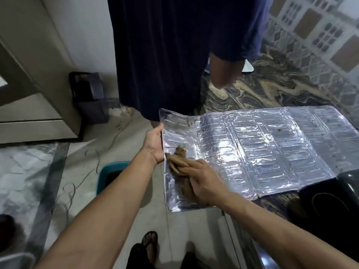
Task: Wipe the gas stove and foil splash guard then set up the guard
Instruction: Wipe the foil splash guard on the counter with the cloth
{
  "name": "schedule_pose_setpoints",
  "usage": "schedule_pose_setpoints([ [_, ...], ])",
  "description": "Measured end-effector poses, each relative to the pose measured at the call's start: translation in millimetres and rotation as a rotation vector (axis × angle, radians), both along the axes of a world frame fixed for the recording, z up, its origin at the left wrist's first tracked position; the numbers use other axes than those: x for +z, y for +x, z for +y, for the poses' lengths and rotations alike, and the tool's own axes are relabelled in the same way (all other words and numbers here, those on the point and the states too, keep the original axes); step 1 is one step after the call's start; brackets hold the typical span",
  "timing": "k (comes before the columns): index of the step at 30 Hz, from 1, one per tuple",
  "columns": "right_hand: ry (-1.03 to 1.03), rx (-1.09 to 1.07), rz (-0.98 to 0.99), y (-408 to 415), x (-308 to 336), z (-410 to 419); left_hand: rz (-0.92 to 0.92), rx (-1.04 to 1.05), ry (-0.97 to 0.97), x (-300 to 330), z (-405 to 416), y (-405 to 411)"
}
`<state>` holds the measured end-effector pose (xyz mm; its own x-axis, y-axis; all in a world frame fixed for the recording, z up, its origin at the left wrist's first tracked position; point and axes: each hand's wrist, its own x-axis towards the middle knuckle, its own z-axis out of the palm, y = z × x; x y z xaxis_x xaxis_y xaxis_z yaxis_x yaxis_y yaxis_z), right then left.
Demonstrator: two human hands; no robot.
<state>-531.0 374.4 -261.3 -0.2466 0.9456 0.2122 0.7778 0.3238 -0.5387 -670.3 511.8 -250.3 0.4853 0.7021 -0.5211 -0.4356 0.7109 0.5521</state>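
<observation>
The foil guard (252, 144) lies unfolded and nearly flat, its right part resting on the marbled surface (272, 90) and its left end hanging out past the surface edge over the floor (120, 152). Creases divide it into panels; a few brown specks show on the right panels. Its near right corner touches a black object (330, 200) at the lower right, possibly the stove, though that cannot be told for sure.

The left hand (155, 145) holds the guard's left edge, thumb on top and fingers out of sight underneath, so it grips the free end. The right hand (202, 181) lies on a brown rag (180, 162), fingers fairly straight, pressing it onto the leftmost panel close to the left hand. The rag is bunched, with a tail trailing back under the palm toward the guard's near edge.

Beyond the guard's far edge stands another person in a dark blue garment (165, 55), an arm (225, 72) hanging just above the surface. That leaves little room past the far left corner. To the right the guard's panels lie uncovered. Below the overhanging end the floor holds a teal bin (108, 173), and a sandalled foot (149, 247) nearer the camera. A dark bag (89, 96) stands by the wall at left, well apart from the guard.
</observation>
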Motion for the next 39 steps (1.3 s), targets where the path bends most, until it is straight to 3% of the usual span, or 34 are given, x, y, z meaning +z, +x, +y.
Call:
schedule_pose_setpoints([
  [3,-0.253,0.181,-0.080,4,0,-25,0.032,0.003,-0.015,0,-1,3],
  [5,-0.388,0.188,-0.097,13,8,-28,0.060,-0.006,-0.021,-1,2,3],
  [9,-0.219,-0.100,0.112,35,28,-13,0.194,-0.129,0.027,4,-3,0],
  [12,-0.192,-0.258,0.030,34,21,-9,0.412,-0.182,0.090,2,-7,3],
  [16,-0.511,0.074,-0.137,10,2,-39,0.561,-0.120,0.120,-23,15,1],
  [18,-0.558,0.145,-0.136,9,4,-48,0.640,-0.117,0.173,-49,31,0],
  [22,-0.593,-0.071,0.015,43,33,-35,0.784,-0.115,0.246,-58,38,-4],
  [25,-0.505,-0.283,0.137,83,55,-26,0.929,-0.080,0.254,-49,34,-7],
  [28,-0.411,-0.544,0.466,114,58,-19,1.025,-0.045,0.273,-42,31,-4],
  [30,-0.361,-0.673,0.562,131,47,-14,1.083,-0.024,0.265,-41,31,-3],
  [34,-0.347,-0.841,0.144,156,25,-12,1.071,0.010,0.218,-42,35,-8],
  [37,-0.173,-0.904,0.120,158,21,-18,1.144,0.015,0.263,-39,29,-3],
  [39,-0.142,-0.928,0.227,156,22,-16,1.276,0.028,0.398,-35,17,4],
])
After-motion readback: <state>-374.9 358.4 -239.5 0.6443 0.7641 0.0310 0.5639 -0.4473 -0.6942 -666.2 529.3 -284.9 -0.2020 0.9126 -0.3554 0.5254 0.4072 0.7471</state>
